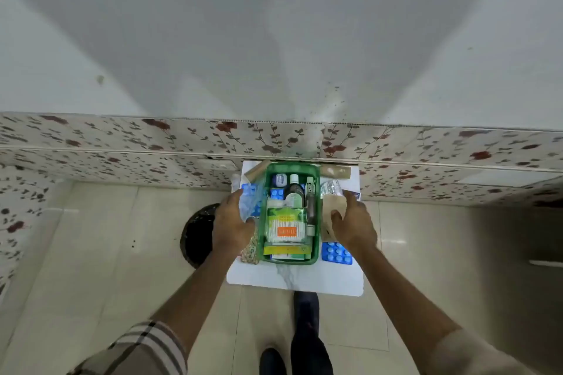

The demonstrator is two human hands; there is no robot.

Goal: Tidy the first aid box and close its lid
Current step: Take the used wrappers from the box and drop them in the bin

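Green plastic first aid box [316, 216] centred on white marble-look board [292, 278], lid off, packed with bottles and cotton-bud pack [285, 230]. Left hand [233, 222] curled round clear plastic wrap [248, 207] just left of box. Right hand [353, 222] gripping tan paper packet [333, 204] at box's right wall. Blue blister strip [336, 253] lying beside.

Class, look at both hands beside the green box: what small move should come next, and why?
Probably the right hand should lower its tan paper packet into the green plastic box. The packet is gripped just outside the box's right wall, and other items still lie loose outside.
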